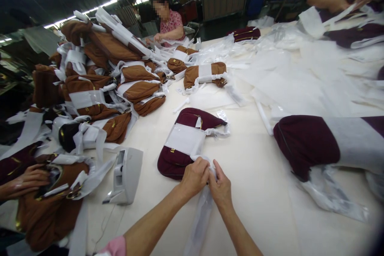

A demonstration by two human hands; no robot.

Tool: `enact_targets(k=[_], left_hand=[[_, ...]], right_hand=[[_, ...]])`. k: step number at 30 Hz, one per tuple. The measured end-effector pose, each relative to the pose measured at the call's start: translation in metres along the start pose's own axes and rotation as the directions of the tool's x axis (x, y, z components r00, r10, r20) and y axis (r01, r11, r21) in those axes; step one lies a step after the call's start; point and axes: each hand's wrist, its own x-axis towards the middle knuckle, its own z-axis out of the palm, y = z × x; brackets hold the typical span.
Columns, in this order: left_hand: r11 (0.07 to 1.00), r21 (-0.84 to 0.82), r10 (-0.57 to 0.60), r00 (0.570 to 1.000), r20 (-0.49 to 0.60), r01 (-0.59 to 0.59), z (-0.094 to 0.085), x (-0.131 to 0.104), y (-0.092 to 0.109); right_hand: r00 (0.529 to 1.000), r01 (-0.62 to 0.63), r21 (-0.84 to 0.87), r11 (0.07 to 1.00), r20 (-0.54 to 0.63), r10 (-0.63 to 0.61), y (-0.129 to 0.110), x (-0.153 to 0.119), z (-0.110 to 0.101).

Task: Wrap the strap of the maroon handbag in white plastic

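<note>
A maroon bag (168, 164) lies flat in front of me, a band of white wrapping paper (183, 139) around its middle. Its strap, covered in white tissue and clear plastic (200, 220), runs from the bag's lower right side toward me. My left hand (196, 174) is closed on the wrapped strap close to the bag. Just right of it, my right hand (220, 186) grips the same strap, thumb pointing up. The fingers of both hands partly hide the strap and its end fitting.
A grey tape dispenser (127, 176) stands to the left. Brown wrapped bags (87, 96) are heaped beyond it. Another maroon bag (306, 140) lies at right. A co-worker's hand (31, 180) is on a brown bag at lower left; another person (171, 26) works across the table.
</note>
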Motion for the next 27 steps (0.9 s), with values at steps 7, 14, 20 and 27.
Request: enact_targets(k=[7, 14, 20, 27], left_hand=[[0.98, -0.19, -0.025, 0.982, 0.188, 0.061, -0.007, 0.006, -0.005], [0.978, -0.2, -0.015, 0.971, 0.239, 0.064, -0.007, 0.007, -0.005], [0.984, -0.176, 0.028, 0.968, 0.248, 0.017, -0.008, 0.011, -0.004], [0.982, -0.179, -0.017, 0.973, 0.229, 0.059, 0.017, 0.007, -0.024]], right_hand=[[0.999, 0.038, -0.057, 0.998, 0.027, -0.037, 0.012, -0.001, 0.006], [0.991, 0.097, 0.035, 0.995, 0.084, -0.1, 0.028, -0.003, 0.003], [0.999, 0.001, 0.118, 0.993, -0.046, 0.004, 0.019, -0.009, 0.01], [0.989, 0.075, 0.117, 0.99, -0.137, -0.059, 0.001, 0.001, 0.025]])
